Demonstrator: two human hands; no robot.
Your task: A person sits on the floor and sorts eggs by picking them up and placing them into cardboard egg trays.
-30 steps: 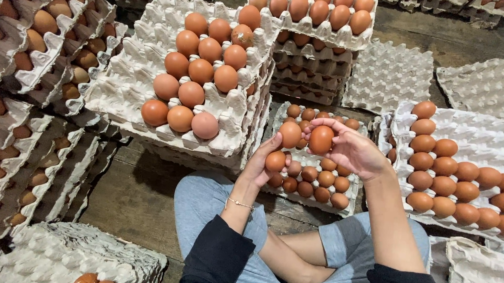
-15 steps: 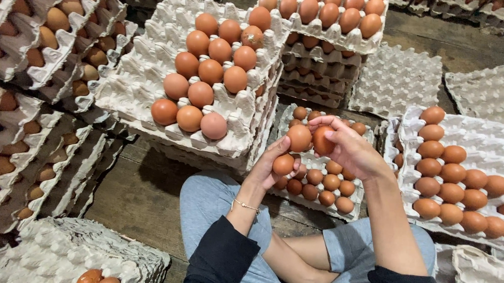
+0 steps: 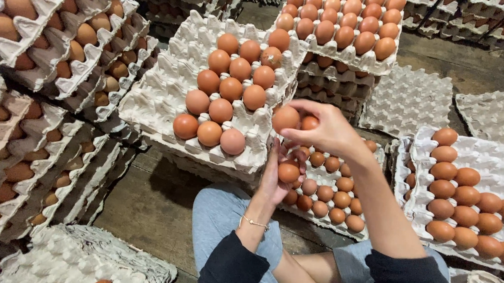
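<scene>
1. Wooden floor (image 3: 147,205) carries stacks of grey pulp trays on every side of my crossed legs.
2. Since a second ago my right hand (image 3: 326,130) has swung left toward the part-filled tray (image 3: 169,92), its grip clamped on two brown eggs (image 3: 286,119); placing looks close.
3. My left hand (image 3: 279,176) has its grip closed on one egg (image 3: 288,172), over the low tray (image 3: 316,218) right of the part-filled one.
4. That part-filled tray holds about a dozen eggs; the low tray is mostly full.
</scene>
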